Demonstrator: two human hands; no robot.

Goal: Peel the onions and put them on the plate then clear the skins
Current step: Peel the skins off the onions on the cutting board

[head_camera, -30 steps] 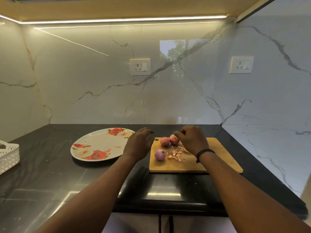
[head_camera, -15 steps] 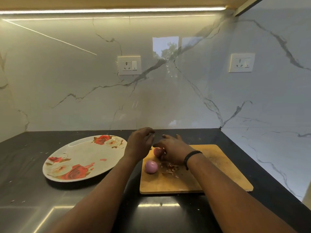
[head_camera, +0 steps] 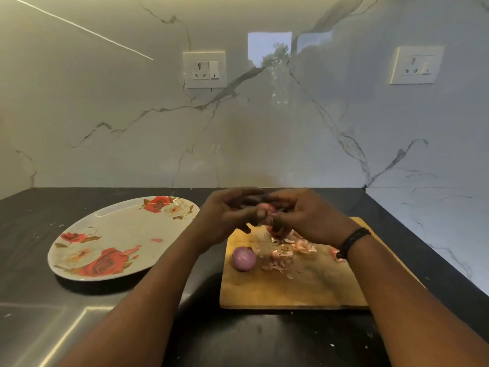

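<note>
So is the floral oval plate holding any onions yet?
Empty of onions: the floral oval plate shows only a small pink scrap; the peeled purple onion sits on the wooden board.

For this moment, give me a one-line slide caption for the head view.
Both hands, left and right, peel an onion above the cutting board.

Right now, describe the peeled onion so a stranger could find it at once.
Find the wooden cutting board on the black counter, right of the flowered plate. The peeled onion lies near its left edge, smooth, purple and bare, beside the papery skin scraps.
</note>
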